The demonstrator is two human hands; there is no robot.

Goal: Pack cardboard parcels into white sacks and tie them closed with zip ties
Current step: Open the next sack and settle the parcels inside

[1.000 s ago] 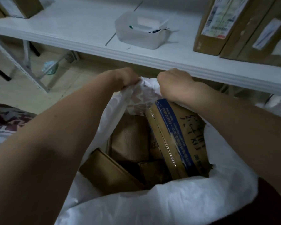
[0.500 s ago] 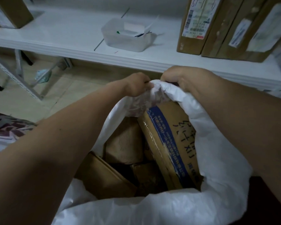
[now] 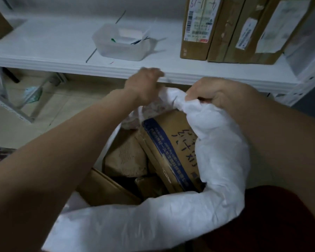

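Change since half a second ago: the two hands, then close together at the far rim, now stand apart. The left hand (image 3: pixel 146 84) is blurred; its fingers curl at the sack's far edge, though I cannot tell whether they hold the cloth. The right hand (image 3: pixel 217 93) grips a bunched fistful of rim.

White sack (image 3: pixel 171 220): one, on the floor below the white table (image 3: pixel 62 42), mouth open.

Cardboard parcels inside: four visible, among them one large box with a blue band (image 3: pixel 168 150), standing tilted, and one ribbed brown parcel (image 3: pixel 125 157) beside it.

Parcels on the table (image 3: pixel 231 30): at least three upright at the right.

Clear plastic tub (image 3: pixel 120 44): one.
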